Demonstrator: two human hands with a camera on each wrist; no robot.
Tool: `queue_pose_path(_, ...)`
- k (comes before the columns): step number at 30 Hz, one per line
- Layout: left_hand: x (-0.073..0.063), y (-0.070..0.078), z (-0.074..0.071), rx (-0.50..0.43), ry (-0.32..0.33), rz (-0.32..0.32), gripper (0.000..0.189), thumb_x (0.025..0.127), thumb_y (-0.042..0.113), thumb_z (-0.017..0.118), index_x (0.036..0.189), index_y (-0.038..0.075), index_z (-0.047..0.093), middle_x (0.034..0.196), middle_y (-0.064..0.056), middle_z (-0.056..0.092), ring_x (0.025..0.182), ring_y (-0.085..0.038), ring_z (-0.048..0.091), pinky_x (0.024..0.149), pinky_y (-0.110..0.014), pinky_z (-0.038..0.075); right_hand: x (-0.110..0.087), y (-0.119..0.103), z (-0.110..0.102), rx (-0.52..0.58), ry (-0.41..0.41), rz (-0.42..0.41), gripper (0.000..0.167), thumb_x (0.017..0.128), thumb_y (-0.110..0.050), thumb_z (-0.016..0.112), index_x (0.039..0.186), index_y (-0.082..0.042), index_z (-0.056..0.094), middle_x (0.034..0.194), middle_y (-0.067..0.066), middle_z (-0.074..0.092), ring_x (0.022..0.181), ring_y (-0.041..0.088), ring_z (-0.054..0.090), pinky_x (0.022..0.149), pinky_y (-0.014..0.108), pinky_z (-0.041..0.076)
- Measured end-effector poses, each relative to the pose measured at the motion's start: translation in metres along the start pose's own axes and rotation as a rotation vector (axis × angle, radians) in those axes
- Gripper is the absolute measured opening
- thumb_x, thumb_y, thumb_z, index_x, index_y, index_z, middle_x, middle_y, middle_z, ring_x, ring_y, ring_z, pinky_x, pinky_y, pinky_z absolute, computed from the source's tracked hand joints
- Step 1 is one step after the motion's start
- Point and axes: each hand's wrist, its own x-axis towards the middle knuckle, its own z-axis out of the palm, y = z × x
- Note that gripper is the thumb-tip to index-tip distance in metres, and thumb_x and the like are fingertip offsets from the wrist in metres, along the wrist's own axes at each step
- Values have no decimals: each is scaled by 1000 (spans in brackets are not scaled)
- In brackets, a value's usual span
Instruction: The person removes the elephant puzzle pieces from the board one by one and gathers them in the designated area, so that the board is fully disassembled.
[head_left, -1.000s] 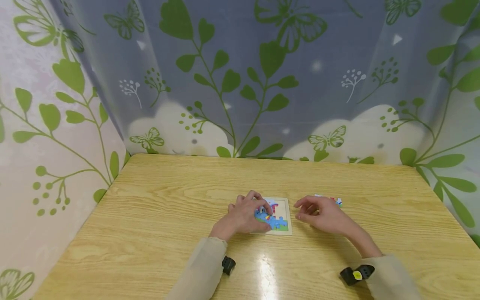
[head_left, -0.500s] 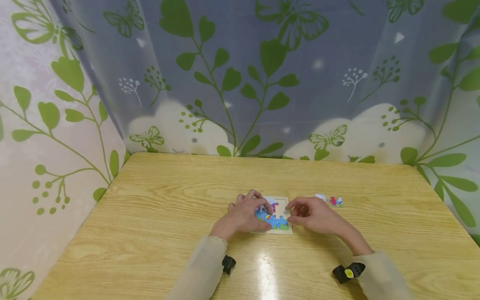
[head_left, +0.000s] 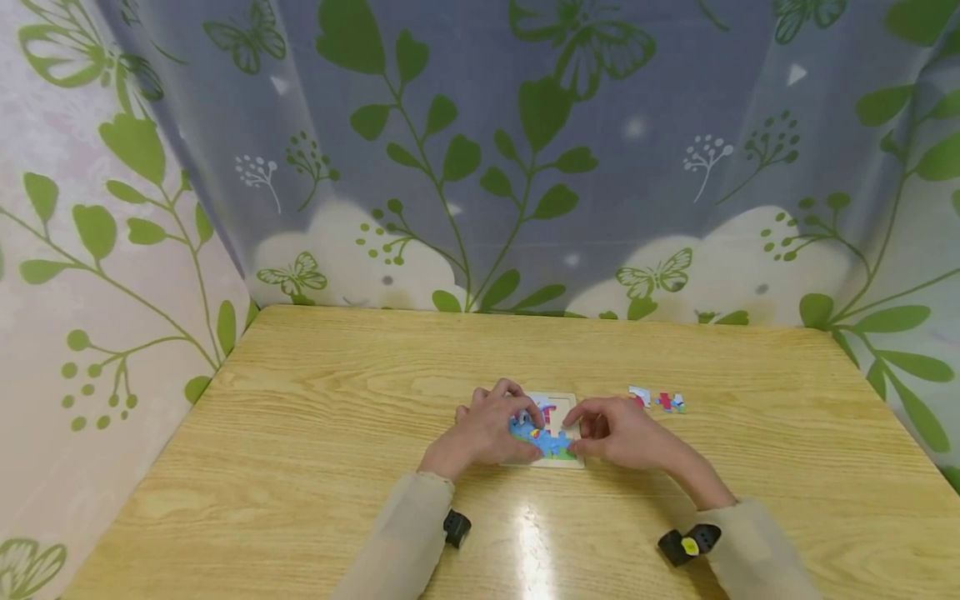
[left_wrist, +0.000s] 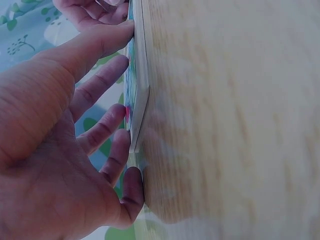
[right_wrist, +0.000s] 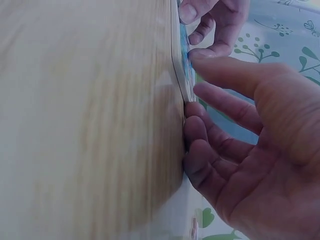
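A jigsaw puzzle board [head_left: 558,419] with a pale wooden rim lies flat on the table, part filled with blue, green and red pieces. Its right side shows bare tray. Over the left part spreads my left hand [head_left: 491,429]; in the left wrist view its thumb [left_wrist: 117,37] and fingers touch the board. My right hand [head_left: 622,433] is at the board's right edge, thumb and index finger apart over the blue pieces. In the right wrist view the right thumb [right_wrist: 215,67] meets the picture surface, while other fingertips rest beside the board. No piece shows between them.
Loose jigsaw pieces lie behind the right hand: a white one [head_left: 639,394] and a red-and-blue group [head_left: 671,403]. The wooden table [head_left: 337,392] reaches back to a patterned curtain [head_left: 480,167]. Dark wrist cameras [head_left: 688,546] sit on both sleeves.
My right hand has moved left from beside the board onto its right edge, uncovering the loose pieces behind it. My left hand has stayed on the board.
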Motion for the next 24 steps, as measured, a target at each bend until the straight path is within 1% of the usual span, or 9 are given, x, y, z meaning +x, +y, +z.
queue_pose_path(12,-1,1,0,-4,-5,-1,26,69,46,70,89,39,56,118,10,33,101,-26,31,66,-40,26,2,-1,3,-28,-24,8,26,74,-30,71,97,-22,61,73,-3,51,58,12,49,54,26,42)
queue_pose_path(18,-1,1,-1,0,-7,-6,25,69,45,71,89,38,56,118,10,33,100,-26,31,65,-40,26,2,-2,4,-29,-33,9,26,74,-31,71,96,-23,60,73,-3,51,59,12,48,56,27,41)
queue_pose_path(24,-1,1,-1,-4,-1,0,26,69,45,71,89,39,56,117,10,33,101,-27,31,65,-40,26,3,-2,4,-39,-27,5,26,73,-30,72,95,-23,59,73,0,51,57,11,46,55,27,40)
